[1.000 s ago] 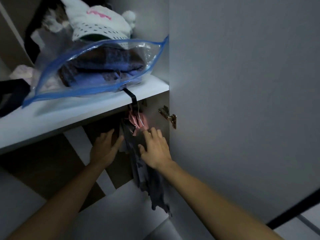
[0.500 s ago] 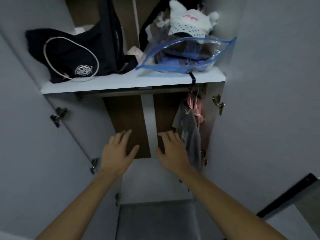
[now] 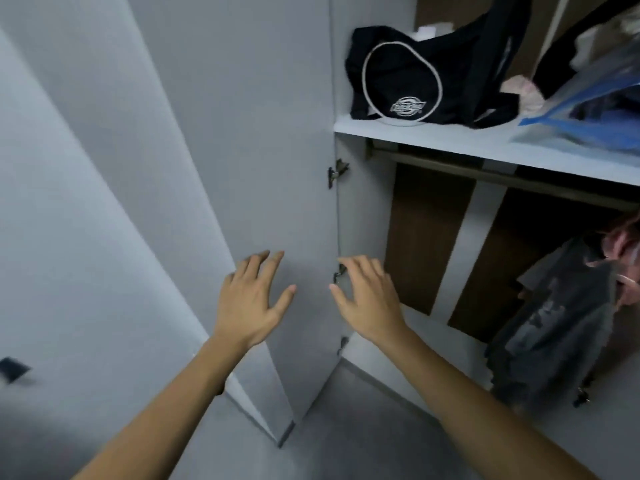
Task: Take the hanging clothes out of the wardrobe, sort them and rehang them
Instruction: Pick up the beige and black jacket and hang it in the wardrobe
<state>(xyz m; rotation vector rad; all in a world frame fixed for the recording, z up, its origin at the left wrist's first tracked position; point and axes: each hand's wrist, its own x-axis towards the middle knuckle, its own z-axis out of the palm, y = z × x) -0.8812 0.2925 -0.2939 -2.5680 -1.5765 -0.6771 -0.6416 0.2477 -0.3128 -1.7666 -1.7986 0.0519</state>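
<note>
A dark grey shirt (image 3: 554, 323) hangs on a pink hanger (image 3: 627, 251) at the right end of the wardrobe rail (image 3: 485, 171), partly cut off by the frame edge. My left hand (image 3: 252, 299) is spread with straight fingers in front of the open left door (image 3: 263, 168), holding nothing. My right hand (image 3: 370, 296) is also spread and empty, in front of the door's hinge edge, well left of the shirt.
A white shelf (image 3: 450, 140) above the rail carries a black bag (image 3: 422, 77) and a clear blue-edged storage bag (image 3: 595, 112) with folded clothes. Door hinges (image 3: 336, 171) sit on the wardrobe's left wall. The wardrobe floor (image 3: 381, 427) is grey.
My view has swung left, so the shirt now sits at the far right. Both hands have moved away from the shirt and hover spread near the left door.
</note>
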